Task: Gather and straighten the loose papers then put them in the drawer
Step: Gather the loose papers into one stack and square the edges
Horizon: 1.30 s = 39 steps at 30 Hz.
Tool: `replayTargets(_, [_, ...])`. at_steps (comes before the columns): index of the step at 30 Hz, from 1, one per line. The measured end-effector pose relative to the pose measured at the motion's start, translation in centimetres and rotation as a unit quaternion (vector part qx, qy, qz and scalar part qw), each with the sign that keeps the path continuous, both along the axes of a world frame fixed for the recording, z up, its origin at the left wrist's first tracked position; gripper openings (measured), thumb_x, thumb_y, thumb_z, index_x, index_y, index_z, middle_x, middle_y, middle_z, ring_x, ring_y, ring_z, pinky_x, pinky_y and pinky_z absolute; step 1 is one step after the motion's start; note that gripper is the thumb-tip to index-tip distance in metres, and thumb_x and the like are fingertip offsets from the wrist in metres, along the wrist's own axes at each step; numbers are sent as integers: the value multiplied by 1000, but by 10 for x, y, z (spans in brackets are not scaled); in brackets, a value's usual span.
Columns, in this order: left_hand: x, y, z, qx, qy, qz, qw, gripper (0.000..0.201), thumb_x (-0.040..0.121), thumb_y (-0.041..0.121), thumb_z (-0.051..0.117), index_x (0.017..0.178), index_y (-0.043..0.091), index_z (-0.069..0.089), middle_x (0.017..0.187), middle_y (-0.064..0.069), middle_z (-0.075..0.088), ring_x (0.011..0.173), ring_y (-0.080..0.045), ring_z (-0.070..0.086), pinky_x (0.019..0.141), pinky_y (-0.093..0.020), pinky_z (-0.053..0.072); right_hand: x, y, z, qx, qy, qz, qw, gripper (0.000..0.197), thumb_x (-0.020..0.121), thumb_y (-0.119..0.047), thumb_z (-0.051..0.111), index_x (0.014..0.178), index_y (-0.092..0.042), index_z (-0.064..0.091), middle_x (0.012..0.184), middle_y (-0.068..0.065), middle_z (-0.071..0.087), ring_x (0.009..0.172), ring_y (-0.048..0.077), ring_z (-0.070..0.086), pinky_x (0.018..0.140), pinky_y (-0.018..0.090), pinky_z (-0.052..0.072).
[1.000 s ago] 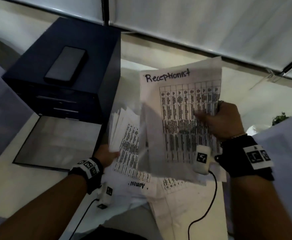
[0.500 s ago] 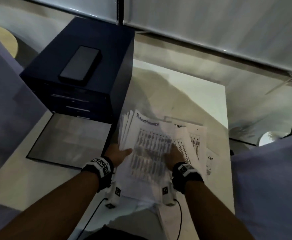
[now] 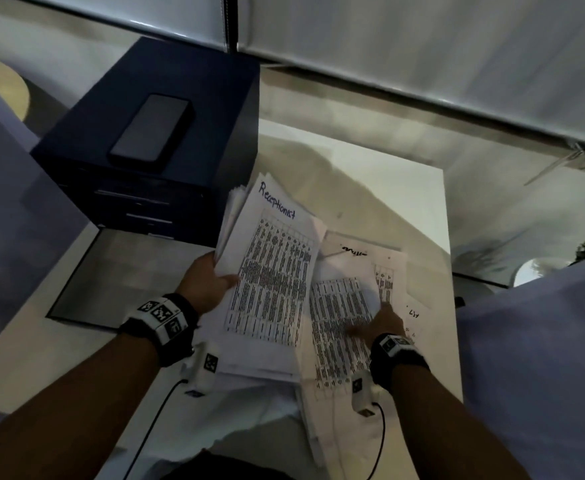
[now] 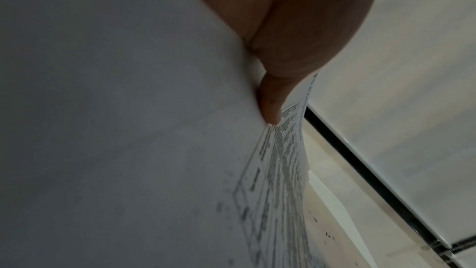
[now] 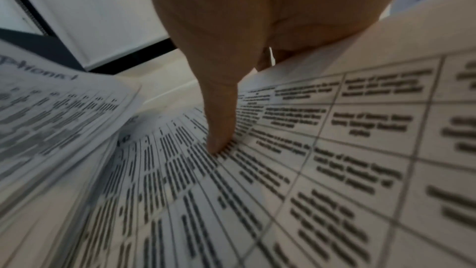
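At far left, the dark drawer unit point(image 3: 152, 161) stands with a phone point(image 3: 150, 131) on top and its drawers closed. Just right of it, the left hand point(image 3: 208, 285) grips the gathered stack of papers point(image 3: 273, 271), thumb on top. Further right, the right hand point(image 3: 377, 323) grips nothing, fingers extended onto loose sheets point(image 3: 346, 306) lying on the surface point(image 3: 388, 174). Gathering seems underway; next, those sheets likely need lifting onto the stack, then squaring.

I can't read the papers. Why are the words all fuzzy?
Head view: dim room, so the stack of papers shows only its handwritten heading clearly. Right wrist view: the sheet is blurred near the lens. Left wrist view: paper underside is dark, shadowed.
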State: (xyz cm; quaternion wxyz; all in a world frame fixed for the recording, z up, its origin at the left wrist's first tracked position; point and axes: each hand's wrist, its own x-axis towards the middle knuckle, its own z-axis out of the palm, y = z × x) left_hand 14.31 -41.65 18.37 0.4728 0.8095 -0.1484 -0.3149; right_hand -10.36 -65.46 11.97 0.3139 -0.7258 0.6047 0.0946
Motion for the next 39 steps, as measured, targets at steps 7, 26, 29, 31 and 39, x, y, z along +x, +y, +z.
replayTargets(7, [4, 6, 0, -8, 20, 21, 1000, 37, 86, 6, 70, 121, 4, 59, 109, -8, 66, 99, -23, 64, 97, -38, 50, 4, -7, 38, -42, -25, 20, 999, 28, 81, -28, 74, 93, -5, 67, 82, 12, 63, 64, 22, 54, 57, 23, 41])
replayTargets(26, [-32, -8, -52, 102, 70, 0, 992, 50, 94, 23, 61, 138, 1, 48, 132, -17, 58, 117, -31, 57, 94, -27, 42, 13, -9, 163, -101, -258, -17, 961, 31, 76, -33, 81, 75, -6, 67, 65, 8, 60, 57, 16, 54, 43, 20, 40])
replayTargets(29, [-30, -9, -54, 106, 93, 8, 990, 45, 95, 15, 57, 137, 2, 48, 134, -14, 55, 117, -30, 55, 91, -24, 39, 25, 6, 87, -10, -213, -57, 975, 46, 72, -24, 84, 110, -6, 65, 93, 13, 71, 84, 27, 67, 75, 38, 57])
replayTargets(31, [-29, -10, -55, 110, 106, 20, 988, 44, 94, 10, 54, 137, 1, 48, 133, -14, 55, 113, -29, 54, 87, -24, 38, 32, 19, 46, 32, -166, -79, 982, 67, 81, -11, 75, 139, -8, 43, 116, 19, 66, 106, 34, 63, 97, 47, 50])
replayTargets(39, [-39, -22, -58, 84, 68, 63, 992, 60, 95, 22, 59, 144, 3, 31, 138, -15, 50, 124, -35, 52, 105, -39, 42, 65, 58, -2, 15, -88, 65, 994, 58, 89, -16, 56, 143, -11, 37, 140, 11, 50, 123, 35, 50, 108, 41, 41])
